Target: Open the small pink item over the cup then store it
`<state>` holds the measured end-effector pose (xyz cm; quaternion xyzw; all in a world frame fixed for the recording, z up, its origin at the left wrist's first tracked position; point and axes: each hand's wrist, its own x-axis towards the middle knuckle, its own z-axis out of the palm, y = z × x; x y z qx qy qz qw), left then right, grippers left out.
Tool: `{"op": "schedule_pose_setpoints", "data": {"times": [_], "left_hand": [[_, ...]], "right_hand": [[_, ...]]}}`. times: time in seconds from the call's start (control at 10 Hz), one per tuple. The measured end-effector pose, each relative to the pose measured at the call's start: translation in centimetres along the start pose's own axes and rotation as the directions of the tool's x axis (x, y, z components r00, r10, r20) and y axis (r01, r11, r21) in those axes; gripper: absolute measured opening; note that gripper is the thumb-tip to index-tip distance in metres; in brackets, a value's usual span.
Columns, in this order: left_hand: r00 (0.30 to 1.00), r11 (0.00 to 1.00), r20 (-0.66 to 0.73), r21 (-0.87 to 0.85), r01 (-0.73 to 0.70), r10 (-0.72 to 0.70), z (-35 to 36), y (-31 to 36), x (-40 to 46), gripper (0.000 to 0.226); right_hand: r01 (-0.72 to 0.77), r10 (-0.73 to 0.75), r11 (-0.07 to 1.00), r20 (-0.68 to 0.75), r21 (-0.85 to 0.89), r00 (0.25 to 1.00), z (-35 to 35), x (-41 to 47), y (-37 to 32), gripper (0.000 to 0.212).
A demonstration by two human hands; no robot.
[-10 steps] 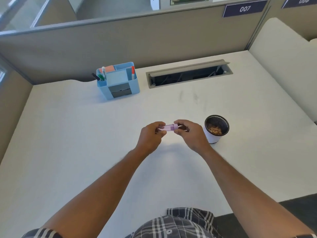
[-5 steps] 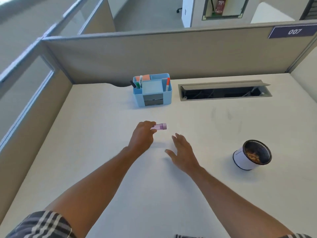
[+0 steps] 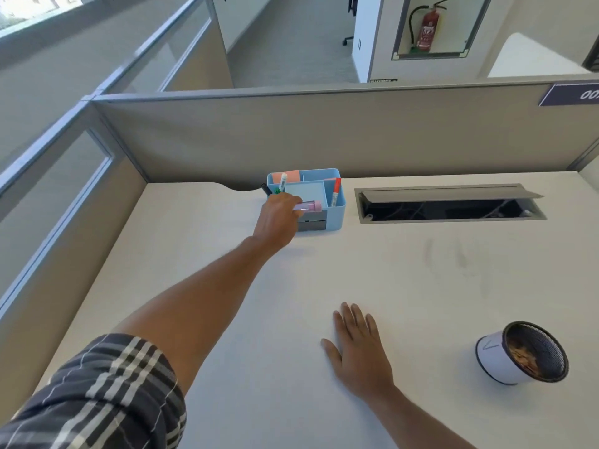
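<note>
Left hand pinches the small pink plastic tube right at the front edge of the light blue plastic desk organizer, upper middle. Right hand lies flat, fingers spread, on the white table; white paper cup with dark mesh rim sits lower right, loads of bare space between.

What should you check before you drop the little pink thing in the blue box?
1. Left hand grips the pink item: ok.
2. Pink item is at the blue organizer, by its front: ok.
3. Which compartment lies under it: cannot tell.
4. Markers, such as the red one, stand clear of the hand's path: cannot tell.
5. Right hand rests flat on the desk, out of the way: ok.
6. Cup stands far from the reach: ok.
</note>
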<state>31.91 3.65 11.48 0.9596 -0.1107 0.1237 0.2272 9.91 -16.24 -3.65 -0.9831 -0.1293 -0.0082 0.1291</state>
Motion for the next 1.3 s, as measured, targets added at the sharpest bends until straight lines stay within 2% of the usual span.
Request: {"op": "schedule_pose_setpoints", "data": {"times": [0.1, 0.3, 0.4, 0.7, 1.0, 1.1, 1.2, 1.3], "left_hand": [[0.999, 0.999, -0.009, 0.027, 0.043, -0.043, 1.3, -0.5, 2.2, 0.024], [0.994, 0.994, 0.027, 0.046, 0.104, -0.105, 3.3, -1.6, 4.1, 0.026], [0.994, 0.991, 0.053, 0.095, 0.089, -0.095, 3.8, -1.8, 4.3, 0.021], [0.996, 0.995, 0.073, 0.083, 0.052, -0.058, 4.4, -1.3, 4.0, 0.014], [0.997, 0.998, 0.038, 0.02, 0.061, -0.062, 4.3, -1.2, 3.3, 0.033], [0.999, 0.998, -0.029, 0.052, 0.033, -0.031, 4.0, -0.2, 1.0, 0.045], [0.998, 1.0, -0.062, 0.018, 0.008, -0.007, 4.5, 0.9, -3.1, 0.043], [1.0, 0.999, 0.007, -0.048, 0.026, -0.026, 5.6, 2.4, -10.1, 0.045]], "right_hand": [[0.006, -0.006, 1.0, -0.01, -0.01, 1.0, 0.2, 0.1, 0.2, 0.062], [-0.001, 0.001, 1.0, -0.01, -0.02, 1.0, 0.6, 0.2, 0.4, 0.064], [0.001, -0.001, 1.0, -0.025, -0.014, 1.0, 0.6, 0.2, 0.4, 0.064], [-0.006, 0.006, 1.0, -0.01, -0.02, 1.0, 0.3, 0.2, 0.2, 0.064], [0.003, -0.004, 1.0, -0.033, -0.021, 0.999, -0.2, 0.2, 0.0, 0.063], [-0.006, 0.006, 1.0, -0.03, -0.018, 1.0, -0.6, 0.2, -0.1, 0.063], [-0.009, 0.008, 1.0, -0.042, -0.022, 0.999, -0.4, 0.2, 0.0, 0.066], [-0.027, 0.027, 1.0, -0.052, 0.01, 0.998, -1.0, 0.1, -0.4, 0.073]]}}
